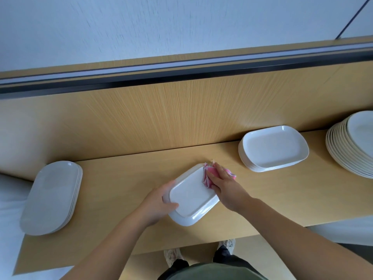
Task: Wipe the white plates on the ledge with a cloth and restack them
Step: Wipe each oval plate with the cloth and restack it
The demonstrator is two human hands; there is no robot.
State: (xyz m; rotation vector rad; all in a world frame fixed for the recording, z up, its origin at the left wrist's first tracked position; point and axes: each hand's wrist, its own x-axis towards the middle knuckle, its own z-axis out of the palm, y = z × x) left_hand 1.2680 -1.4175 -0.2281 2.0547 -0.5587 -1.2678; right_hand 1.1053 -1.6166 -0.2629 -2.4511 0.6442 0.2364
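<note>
In the middle, the left hand (159, 202) grips a white plate (191, 201). The right hand (225, 188) clutches a pink cloth (210, 175) on it.

a white rounded-rectangle plate (193, 201) lies slantwise over the middle of the pale wooden ledge (121, 178), gripped at its near-left corner by the left hand (159, 207). a crumpled pink cloth (210, 174) is pressed on its far-right corner under the right hand (226, 188). to the right stands a neat stack of matching rectangular plates (274, 150). further right is a taller stack of rounded plates (351, 146) (partly cut off by the picture's edge). at the ledge's left end rests a short stack of oval plates (52, 197).
</note>
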